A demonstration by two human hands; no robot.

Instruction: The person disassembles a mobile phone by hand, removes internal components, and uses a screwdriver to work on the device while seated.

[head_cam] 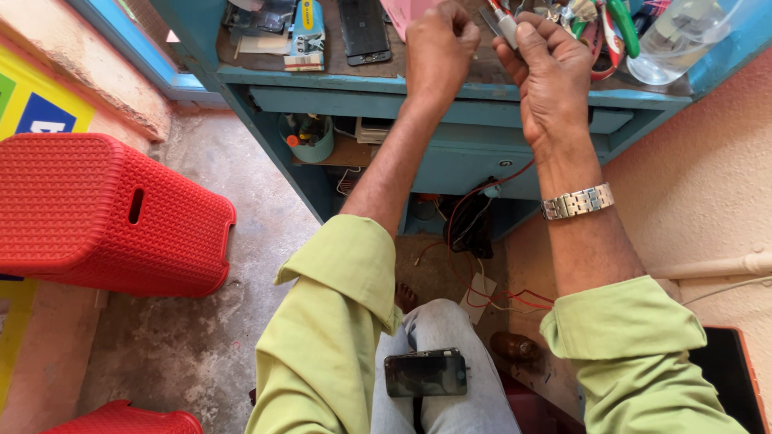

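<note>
The right hand [547, 68], at the top of the frame right of centre, is curled shut around a small grey tool [507, 28] with a slim metal tip, thumb and fingers pinching its body. The left hand [438, 48] is bunched into a loose fist just beside it, fingertips drawn together near the tool's tip; whether it pinches anything I cannot tell. Both hover over the blue workbench [450, 80] edge.

That tool looks light, stiff and narrow, probably smooth enough to slip, so I would judge a firm pinch along its body the best hold, away from the fine point.

On the person's lap, at bottom centre, a dark phone [426, 374] lies flat. It looks thin, glassy and easy to crack or let slide; its long edges seem the safest place to grip.

On the bench top, upper middle, a black phone panel [363, 32] lies flat, with a small blue and yellow carded package [306, 36] just left of it and a pink sheet to its right. A clear plastic container [679, 40] sits at the upper right. Under the bench a teal cup [310, 138] holds small bits. At the far left edge a sign [28, 108] shows yellow, green and blue panels, just above a red plastic stool [104, 213]. Red wires [470, 241] trail beneath the bench.
</note>
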